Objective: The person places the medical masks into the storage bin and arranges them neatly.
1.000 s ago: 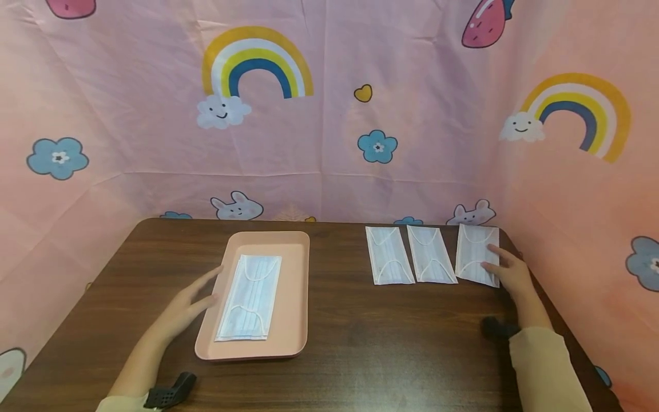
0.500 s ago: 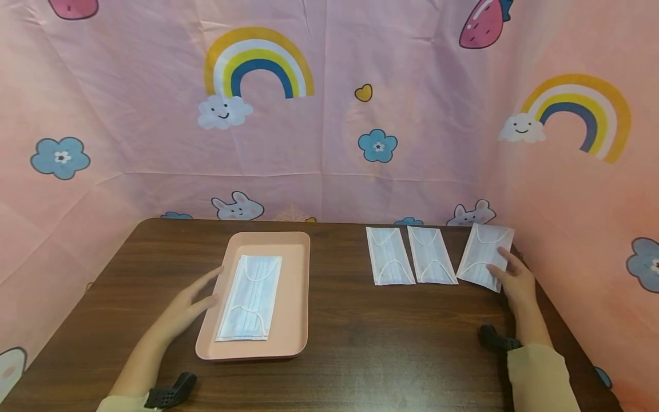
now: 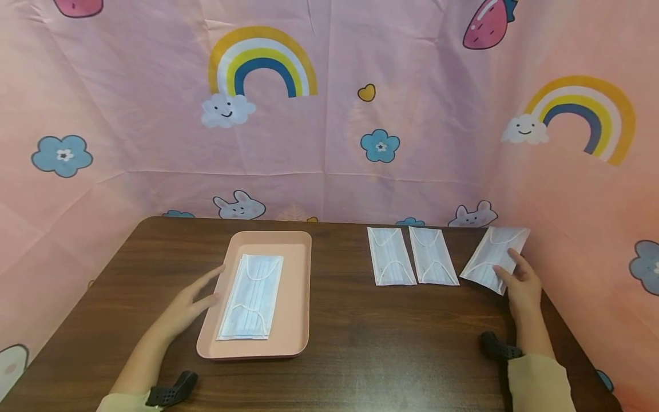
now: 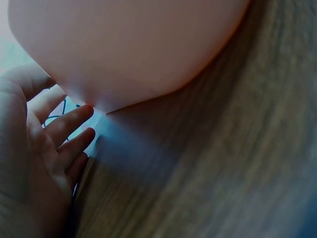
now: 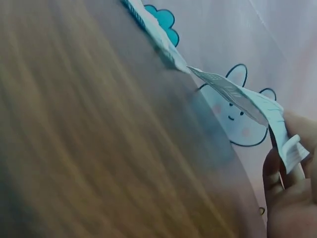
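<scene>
A pink tray (image 3: 298, 269) lies on the dark wooden table (image 3: 360, 337), left of centre, with a blue face mask (image 3: 250, 296) flat inside it. My left hand (image 3: 206, 289) rests open against the tray's left rim, fingers straight; the left wrist view shows that hand (image 4: 49, 148) beside the tray (image 4: 129, 44). At the far right, my right hand (image 3: 509, 266) pinches the near end of a white-wrapped mask (image 3: 491, 254), which is turned askew and raised off the table. In the right wrist view the fingers (image 5: 285, 168) grip this mask (image 5: 233, 94) in the air.
Two more wrapped masks (image 3: 390, 256) (image 3: 432, 256) lie side by side just left of the held one. Pink cartoon-print cloth (image 3: 329, 143) walls in the table at the back and on both sides. The table's right edge runs close by my right hand.
My right hand has taken hold of the rightmost mask, swung its far end to the right and lifted it. The left hand and tray have not moved.
</scene>
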Demonstrator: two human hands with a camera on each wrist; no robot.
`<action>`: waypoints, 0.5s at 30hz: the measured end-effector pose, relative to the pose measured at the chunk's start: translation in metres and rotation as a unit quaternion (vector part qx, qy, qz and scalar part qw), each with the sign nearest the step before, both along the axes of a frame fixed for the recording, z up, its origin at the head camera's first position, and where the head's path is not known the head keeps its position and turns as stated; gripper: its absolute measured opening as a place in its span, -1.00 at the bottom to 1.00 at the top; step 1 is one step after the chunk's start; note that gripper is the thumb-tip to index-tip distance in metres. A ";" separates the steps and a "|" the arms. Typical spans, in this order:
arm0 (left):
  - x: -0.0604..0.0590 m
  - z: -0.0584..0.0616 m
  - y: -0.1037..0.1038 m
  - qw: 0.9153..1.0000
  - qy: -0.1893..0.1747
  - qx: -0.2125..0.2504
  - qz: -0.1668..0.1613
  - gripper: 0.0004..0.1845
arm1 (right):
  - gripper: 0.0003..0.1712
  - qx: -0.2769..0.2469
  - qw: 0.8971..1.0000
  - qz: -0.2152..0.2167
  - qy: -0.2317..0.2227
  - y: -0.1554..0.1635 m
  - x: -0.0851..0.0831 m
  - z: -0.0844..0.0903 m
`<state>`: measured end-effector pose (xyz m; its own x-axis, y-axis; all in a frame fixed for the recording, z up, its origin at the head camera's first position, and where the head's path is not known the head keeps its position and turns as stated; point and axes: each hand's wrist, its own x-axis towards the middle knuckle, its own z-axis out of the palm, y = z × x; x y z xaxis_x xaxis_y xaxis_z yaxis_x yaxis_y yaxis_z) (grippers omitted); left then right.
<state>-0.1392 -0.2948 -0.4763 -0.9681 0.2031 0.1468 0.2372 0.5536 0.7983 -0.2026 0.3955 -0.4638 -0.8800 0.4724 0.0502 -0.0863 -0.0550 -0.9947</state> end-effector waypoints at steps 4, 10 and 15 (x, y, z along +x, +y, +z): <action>0.000 0.000 0.000 1.000 -0.002 0.002 -0.001 -0.35 | -0.28 -0.019 0.999 -0.005 0.028 -0.007 0.003 0.005; 0.000 -0.001 0.000 1.000 -0.002 -0.002 0.003 -0.35 | -0.26 -0.044 0.998 0.011 0.048 -0.015 0.005 0.011; 0.000 0.001 0.000 1.000 -0.005 -0.006 0.002 -0.34 | -0.26 -0.061 0.997 0.001 0.044 -0.025 0.008 0.016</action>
<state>-0.1392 -0.2950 -0.4756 -0.9705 0.2007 0.1339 0.2262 0.5639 0.7943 -0.1949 0.3701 -0.4476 -0.8756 0.4781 0.0686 -0.1721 -0.1761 -0.9692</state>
